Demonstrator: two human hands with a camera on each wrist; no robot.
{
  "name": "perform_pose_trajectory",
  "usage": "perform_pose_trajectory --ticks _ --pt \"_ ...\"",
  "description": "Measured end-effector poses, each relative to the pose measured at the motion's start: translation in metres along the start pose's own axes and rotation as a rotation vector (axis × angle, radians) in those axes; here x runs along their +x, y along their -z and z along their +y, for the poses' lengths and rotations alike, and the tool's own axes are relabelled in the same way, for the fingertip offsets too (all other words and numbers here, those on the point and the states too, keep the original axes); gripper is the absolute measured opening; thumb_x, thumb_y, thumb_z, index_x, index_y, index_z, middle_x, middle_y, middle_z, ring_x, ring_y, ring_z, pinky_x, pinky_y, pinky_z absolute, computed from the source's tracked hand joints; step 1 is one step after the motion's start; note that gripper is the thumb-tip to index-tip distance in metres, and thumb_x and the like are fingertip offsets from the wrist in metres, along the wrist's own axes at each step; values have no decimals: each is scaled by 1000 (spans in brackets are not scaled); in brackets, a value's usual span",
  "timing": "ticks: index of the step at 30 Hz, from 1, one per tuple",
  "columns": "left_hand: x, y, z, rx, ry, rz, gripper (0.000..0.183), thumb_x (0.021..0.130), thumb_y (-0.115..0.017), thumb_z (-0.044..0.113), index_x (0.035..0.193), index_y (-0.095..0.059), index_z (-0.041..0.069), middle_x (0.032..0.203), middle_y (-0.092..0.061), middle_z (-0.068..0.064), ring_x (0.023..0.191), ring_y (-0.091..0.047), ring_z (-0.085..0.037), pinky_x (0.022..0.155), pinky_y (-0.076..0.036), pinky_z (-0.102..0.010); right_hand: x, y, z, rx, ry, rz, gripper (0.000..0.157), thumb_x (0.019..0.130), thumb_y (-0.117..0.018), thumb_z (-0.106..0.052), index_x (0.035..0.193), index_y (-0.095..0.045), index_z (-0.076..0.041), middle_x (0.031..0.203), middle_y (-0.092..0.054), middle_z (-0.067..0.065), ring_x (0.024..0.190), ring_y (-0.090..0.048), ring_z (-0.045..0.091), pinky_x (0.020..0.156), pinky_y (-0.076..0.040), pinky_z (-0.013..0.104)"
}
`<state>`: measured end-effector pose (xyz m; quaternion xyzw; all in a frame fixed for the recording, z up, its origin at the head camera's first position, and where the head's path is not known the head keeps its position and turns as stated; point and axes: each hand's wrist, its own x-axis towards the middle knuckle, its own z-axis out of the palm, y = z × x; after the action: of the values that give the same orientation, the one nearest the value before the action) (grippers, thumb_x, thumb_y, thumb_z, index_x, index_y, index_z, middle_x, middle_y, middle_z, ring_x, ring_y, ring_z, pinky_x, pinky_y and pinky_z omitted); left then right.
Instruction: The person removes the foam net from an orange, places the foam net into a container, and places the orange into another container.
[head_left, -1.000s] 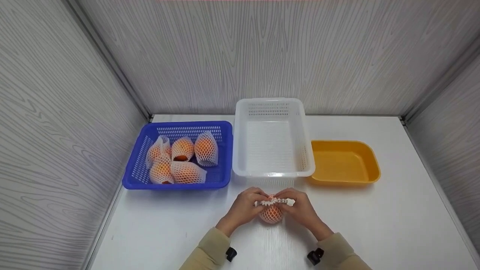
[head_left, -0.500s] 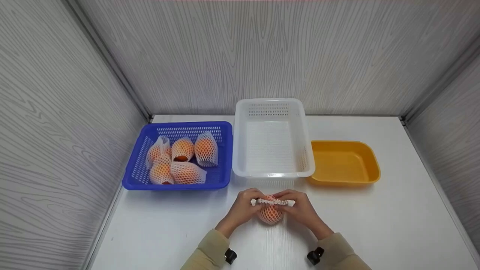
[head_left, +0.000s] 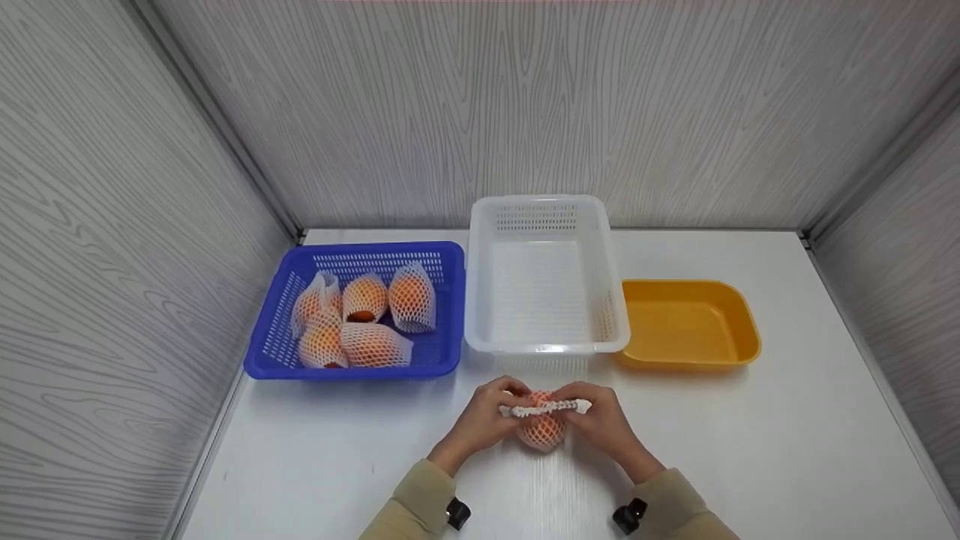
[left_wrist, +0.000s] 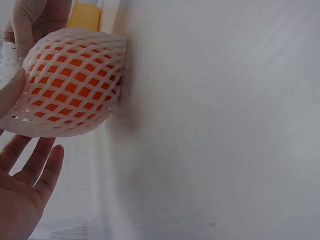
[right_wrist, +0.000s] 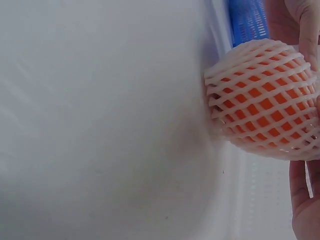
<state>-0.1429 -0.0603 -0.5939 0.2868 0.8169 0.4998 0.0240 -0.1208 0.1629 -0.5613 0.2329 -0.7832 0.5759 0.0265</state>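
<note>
An orange fruit in a white foam net sleeve (head_left: 541, 435) sits on the white table in front of me, between both hands. My left hand (head_left: 482, 418) pinches the left side of the sleeve's open upper edge, and my right hand (head_left: 604, 421) pinches the right side. That edge is stretched sideways into a narrow band across the fruit. Orange skin shows through the mesh in the left wrist view, where the sleeved fruit (left_wrist: 72, 85) bulges below the fingers (left_wrist: 37, 162). From the right wrist, the netted fruit (right_wrist: 262, 102) looks fully wrapped at the sides.
At the left, a blue basket (head_left: 352, 371) holds several orange fruits in foam nets (head_left: 412, 296). Behind my hands stands a white basket (head_left: 547, 349) with nothing inside. A yellow tray (head_left: 690, 364) lies to its right. Wood-grain panels (head_left: 525, 112) enclose the back and sides.
The pinched sleeve edge has shifted slightly toward me and its tilt has changed a little. Both hands stay at the fruit; the baskets and tray are unmoved.
</note>
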Motion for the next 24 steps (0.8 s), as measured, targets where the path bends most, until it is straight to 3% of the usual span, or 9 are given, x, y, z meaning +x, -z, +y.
perform_pose_trajectory --ticks 6,8,14,20,24 --pt "1 -2 2 26 -52 61 21 78 -77 -5 96 -79 4 97 -66 -1 94 -59 -17 82 -51 -30 -1 5 1 -41 -53 -87 41 79 -79 -2 117 -66 4 119 -63 21 111 -57 39 89 -49 48" --pt "1 -2 3 34 -61 78 22 77 -75 -8 95 -79 4 94 -66 -1 93 -59 -16 81 -51 -30 -2 6 2 -57 -61 -105 38 79 -79 -2 115 -69 3 121 -62 21 114 -56 40 91 -48 48" --pt "-1 -2 4 56 -61 107 22 77 -76 -7 93 -80 7 80 -65 3 79 -56 -11 72 -49 -29 0 2 3 -38 -21 -63 15 79 -77 5 94 -75 4 100 -70 18 95 -66 34 84 -53 33" --pt "-1 -2 5 48 -45 114 26 74 -74 -10 94 -79 5 76 -63 3 73 -54 -8 67 -49 -27 0 0 1 -35 28 -15 17 78 -74 13 93 -75 5 86 -72 11 81 -67 21 76 -54 27" --pt "-1 -1 6 30 -27 103 21 77 -78 -4 94 -79 6 76 -63 4 73 -54 -6 67 -50 -26 1 -2 -2 -41 20 -3 18 78 -72 14 91 -74 3 85 -71 10 80 -67 22 75 -54 28"
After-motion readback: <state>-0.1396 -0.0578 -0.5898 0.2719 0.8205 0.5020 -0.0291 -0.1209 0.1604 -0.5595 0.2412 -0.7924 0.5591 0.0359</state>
